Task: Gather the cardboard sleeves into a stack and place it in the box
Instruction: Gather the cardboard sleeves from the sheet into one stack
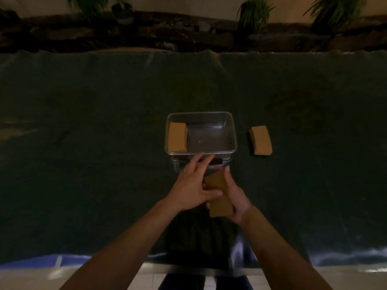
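Note:
A clear plastic box stands in the middle of the dark cloth, holding one stack of brown cardboard sleeves against its left wall. Another stack of sleeves lies on the cloth to the right of the box. Just in front of the box, my right hand grips a third brown stack from the right side. My left hand touches that stack's left side with its thumb, the other fingers spread and pointing toward the box's near rim.
A dark green cloth covers the whole table. Beyond its far edge are dark rocks and potted plants. The table's near edge with a blue strip runs just in front of my body.

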